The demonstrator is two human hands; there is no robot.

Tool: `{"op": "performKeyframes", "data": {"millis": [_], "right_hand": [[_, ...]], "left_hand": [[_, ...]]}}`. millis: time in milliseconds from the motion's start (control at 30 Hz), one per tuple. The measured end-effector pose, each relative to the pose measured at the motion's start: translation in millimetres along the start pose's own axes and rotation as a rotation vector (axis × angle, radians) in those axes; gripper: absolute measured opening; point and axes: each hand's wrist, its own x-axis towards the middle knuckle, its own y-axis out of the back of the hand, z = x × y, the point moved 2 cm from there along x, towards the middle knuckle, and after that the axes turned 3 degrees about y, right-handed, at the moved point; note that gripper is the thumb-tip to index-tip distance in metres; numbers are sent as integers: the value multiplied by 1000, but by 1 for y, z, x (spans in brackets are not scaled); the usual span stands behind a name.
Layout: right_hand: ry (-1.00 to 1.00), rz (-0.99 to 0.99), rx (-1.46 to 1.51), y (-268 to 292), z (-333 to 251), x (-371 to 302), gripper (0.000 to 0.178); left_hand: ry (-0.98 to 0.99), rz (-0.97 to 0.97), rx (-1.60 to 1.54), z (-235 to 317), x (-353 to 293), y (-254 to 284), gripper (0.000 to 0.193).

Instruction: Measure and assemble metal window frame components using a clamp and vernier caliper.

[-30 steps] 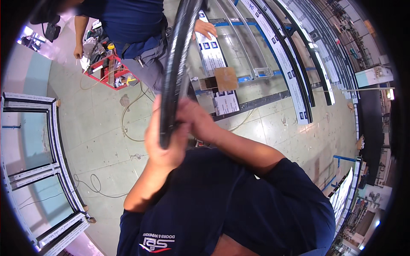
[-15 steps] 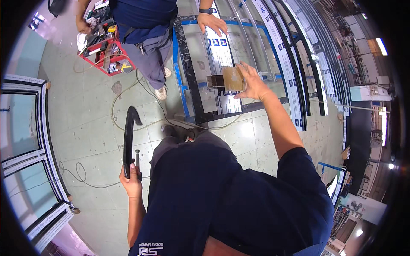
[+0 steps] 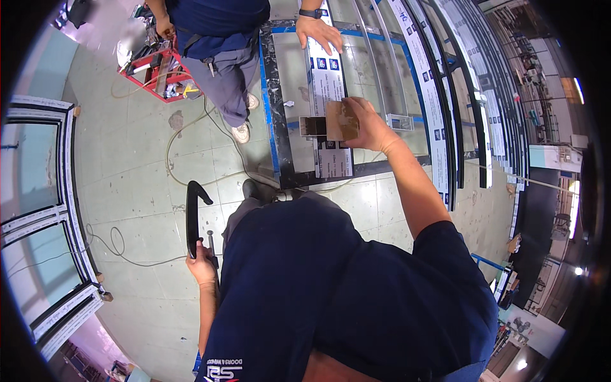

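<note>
My left hand [image 3: 202, 267], low at my left side, is closed round a black C-clamp [image 3: 193, 219]. The clamp's hooked jaw points up and its screw spindle [image 3: 210, 239] stands beside my fingers. My right hand [image 3: 372, 128] grips a tan block [image 3: 336, 121], wooden by its look, from its right side. That block lies over the film-covered profile [image 3: 328, 92] on the work table. Left of the block, touching or close to it, is a short hollow profile end [image 3: 312, 127]. The co-worker's hand [image 3: 320, 33] lies flat on the film-covered profile farther up.
The table's black and blue frame [image 3: 275, 114] spans the far middle. A co-worker stands at its left, beside a red tool crate [image 3: 162, 76]. A hose [image 3: 168, 162] and cables cross the floor. Long profiles [image 3: 439, 114] stand at the right; framed windows [image 3: 38, 216] lean at the left.
My right hand has turned and its fingers have closed more round the tan block, which has shifted slightly left. The C-clamp in my left hand has moved slightly down. The co-worker's other arm has moved right.
</note>
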Motion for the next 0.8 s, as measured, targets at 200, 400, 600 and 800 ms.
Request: {"op": "performKeyframes", "data": {"millis": [200,400,600,800], "right_hand": [[76,14,-15,12,2,-5,115],[-76,268,154,28,46,-64,114],[-399,169,75,-1,99,-164,114],[-344,175,38,-39,142,-212,117]], "left_hand": [[26,-20,-15,-2,-3,-23,31],[22,8,160,-3,-5,-33,26],[109,90,295,-43,6,-22,23],[195,66,369,-104,33,1,27]]}}
